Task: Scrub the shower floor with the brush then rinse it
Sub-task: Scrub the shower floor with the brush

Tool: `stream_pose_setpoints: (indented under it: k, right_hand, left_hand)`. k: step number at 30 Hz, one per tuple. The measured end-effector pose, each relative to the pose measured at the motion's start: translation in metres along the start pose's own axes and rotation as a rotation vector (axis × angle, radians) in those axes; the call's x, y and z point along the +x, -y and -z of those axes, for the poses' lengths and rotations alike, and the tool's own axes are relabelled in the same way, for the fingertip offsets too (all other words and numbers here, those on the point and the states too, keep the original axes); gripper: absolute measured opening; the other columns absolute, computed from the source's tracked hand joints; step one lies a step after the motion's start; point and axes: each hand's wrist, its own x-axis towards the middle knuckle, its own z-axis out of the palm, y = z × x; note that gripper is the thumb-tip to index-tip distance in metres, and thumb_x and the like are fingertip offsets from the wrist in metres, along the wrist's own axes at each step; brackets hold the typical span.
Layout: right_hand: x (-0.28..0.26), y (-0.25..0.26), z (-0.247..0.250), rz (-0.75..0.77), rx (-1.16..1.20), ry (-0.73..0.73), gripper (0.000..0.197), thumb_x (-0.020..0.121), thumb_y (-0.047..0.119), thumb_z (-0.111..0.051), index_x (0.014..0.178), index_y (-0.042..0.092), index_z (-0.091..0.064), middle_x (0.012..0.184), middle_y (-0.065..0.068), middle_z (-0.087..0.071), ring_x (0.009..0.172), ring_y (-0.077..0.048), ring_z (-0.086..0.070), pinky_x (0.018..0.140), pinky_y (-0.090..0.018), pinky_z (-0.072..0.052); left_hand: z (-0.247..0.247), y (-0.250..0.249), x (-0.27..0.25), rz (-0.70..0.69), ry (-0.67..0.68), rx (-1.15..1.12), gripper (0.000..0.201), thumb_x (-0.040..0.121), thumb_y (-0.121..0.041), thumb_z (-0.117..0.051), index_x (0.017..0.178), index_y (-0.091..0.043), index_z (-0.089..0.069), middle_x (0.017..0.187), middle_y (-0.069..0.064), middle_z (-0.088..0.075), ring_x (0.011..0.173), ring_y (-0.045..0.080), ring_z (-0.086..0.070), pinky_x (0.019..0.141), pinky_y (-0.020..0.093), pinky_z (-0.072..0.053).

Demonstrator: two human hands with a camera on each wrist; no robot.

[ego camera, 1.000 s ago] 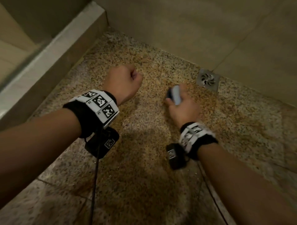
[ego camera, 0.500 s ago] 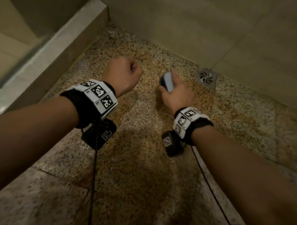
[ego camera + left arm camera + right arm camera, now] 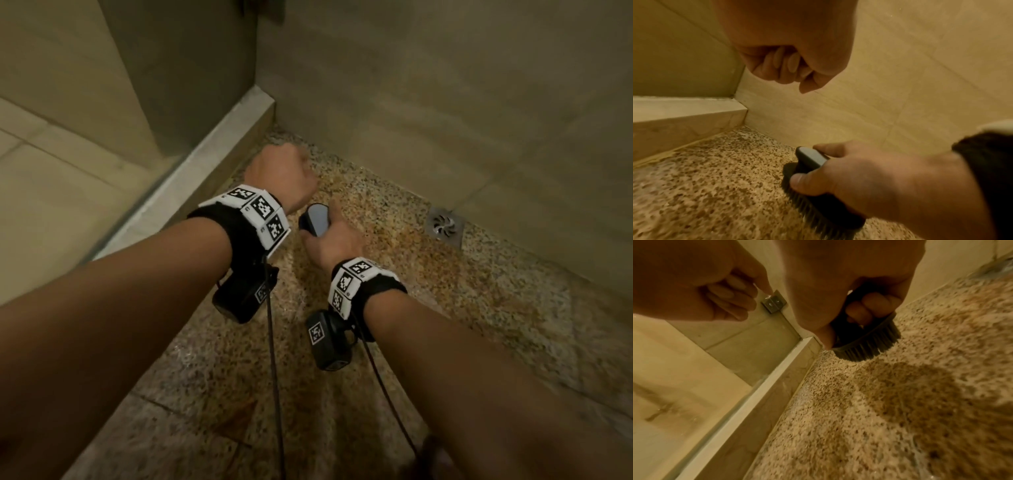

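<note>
Right hand (image 3: 334, 240) grasps dark oval plastic scrub brush (image 3: 317, 219), bristles pressed on speckled stone shower floor (image 3: 479, 308) for scrubbing; left hand (image 3: 279, 174) clenched, idle, 11 o'clock of brush; square metal drain (image 3: 444, 226) at 3 o'clock

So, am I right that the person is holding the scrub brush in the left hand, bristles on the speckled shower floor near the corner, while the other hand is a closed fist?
Not quite: the right hand holds the scrub brush, as the left wrist view shows. The bristles do meet the speckled shower floor near the corner, and the empty fist is the left hand.
</note>
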Motion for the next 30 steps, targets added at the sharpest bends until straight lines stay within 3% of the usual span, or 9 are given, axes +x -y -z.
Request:
stream_pose_setpoints:
  k: [3, 6, 8, 13, 16, 20, 23, 30]
  right_hand:
    - [0.015, 0.004, -0.014, -0.037, 0.105, 0.051, 0.085, 0.088, 0.056, -0.056, 0.154, 0.021, -0.014, 0.132, -0.013, -0.056, 0.112, -0.036, -0.057, 0.083, -0.037, -0.050]
    - [0.033, 0.008, -0.019, -0.009, 0.185, 0.062, 0.076, 0.086, 0.058, -0.057, 0.145, 0.016, -0.033, 0.125, -0.013, -0.058, 0.104, -0.034, -0.060, 0.070, -0.033, -0.046]
    - [0.044, 0.010, -0.018, 0.020, 0.204, 0.093, 0.072, 0.086, 0.058, -0.058, 0.141, 0.016, -0.037, 0.121, -0.013, -0.059, 0.099, -0.034, -0.060, 0.067, -0.031, -0.042]
    - [0.060, 0.012, -0.018, 0.050, 0.217, 0.198, 0.081, 0.085, 0.054, -0.062, 0.144, 0.009, -0.031, 0.126, -0.016, -0.057, 0.108, -0.036, -0.058, 0.077, -0.037, -0.050]
    - [0.067, 0.021, -0.013, 0.052, 0.275, 0.239, 0.074, 0.089, 0.047, -0.061, 0.143, 0.009, -0.029, 0.131, -0.019, -0.053, 0.114, -0.037, -0.055, 0.084, -0.040, -0.047]
    - [0.065, 0.030, -0.006, 0.055, 0.298, 0.270, 0.071, 0.092, 0.046, -0.058, 0.143, 0.010, -0.024, 0.131, -0.022, -0.051, 0.115, -0.039, -0.054, 0.084, -0.041, -0.046]
    - [0.060, 0.034, -0.008, 0.036, 0.360, 0.270, 0.074, 0.090, 0.050, -0.058, 0.144, 0.012, -0.024, 0.131, -0.020, -0.052, 0.115, -0.039, -0.054, 0.088, -0.043, -0.047]
    - [0.077, 0.035, -0.009, -0.010, 0.420, 0.150, 0.072, 0.086, 0.048, -0.063, 0.138, 0.010, -0.030, 0.121, -0.019, -0.058, 0.107, -0.039, -0.057, 0.083, -0.042, -0.050]
  left_hand:
    - [-0.006, 0.006, 0.006, 0.031, -0.015, -0.020, 0.023, 0.081, -0.016, -0.049, 0.061, -0.012, -0.038, 0.070, 0.011, -0.048, 0.068, 0.030, -0.043, 0.060, 0.032, -0.030]
    - [-0.003, 0.011, 0.015, 0.080, -0.016, 0.023, 0.027, 0.081, -0.017, -0.048, 0.058, -0.012, -0.036, 0.067, 0.012, -0.046, 0.069, 0.032, -0.044, 0.060, 0.034, -0.031]
    - [0.003, 0.012, 0.018, 0.133, -0.024, 0.078, 0.028, 0.081, -0.019, -0.048, 0.057, -0.011, -0.037, 0.064, 0.012, -0.044, 0.068, 0.033, -0.045, 0.059, 0.034, -0.032]
    - [0.014, 0.000, 0.022, 0.248, -0.010, 0.219, 0.016, 0.081, -0.017, -0.048, 0.073, -0.004, -0.052, 0.074, 0.016, -0.053, 0.069, 0.034, -0.052, 0.057, 0.033, -0.035]
    - [0.018, -0.020, 0.027, 0.282, 0.012, 0.284, 0.016, 0.080, -0.015, -0.049, 0.076, -0.002, -0.057, 0.073, 0.016, -0.054, 0.068, 0.033, -0.051, 0.056, 0.031, -0.037]
    - [0.016, -0.034, 0.038, 0.248, 0.072, 0.372, 0.017, 0.080, -0.020, -0.053, 0.073, -0.005, -0.056, 0.072, 0.013, -0.056, 0.067, 0.031, -0.053, 0.056, 0.033, -0.040]
    - [0.018, -0.023, 0.045, 0.210, 0.075, 0.442, 0.024, 0.082, -0.023, -0.053, 0.063, -0.009, -0.047, 0.065, 0.009, -0.051, 0.066, 0.029, -0.052, 0.054, 0.029, -0.034]
    - [0.015, 0.016, 0.065, 0.289, 0.061, 0.204, 0.020, 0.082, -0.014, -0.053, 0.064, -0.008, -0.046, 0.063, 0.010, -0.042, 0.063, 0.023, -0.039, 0.054, 0.029, -0.032]
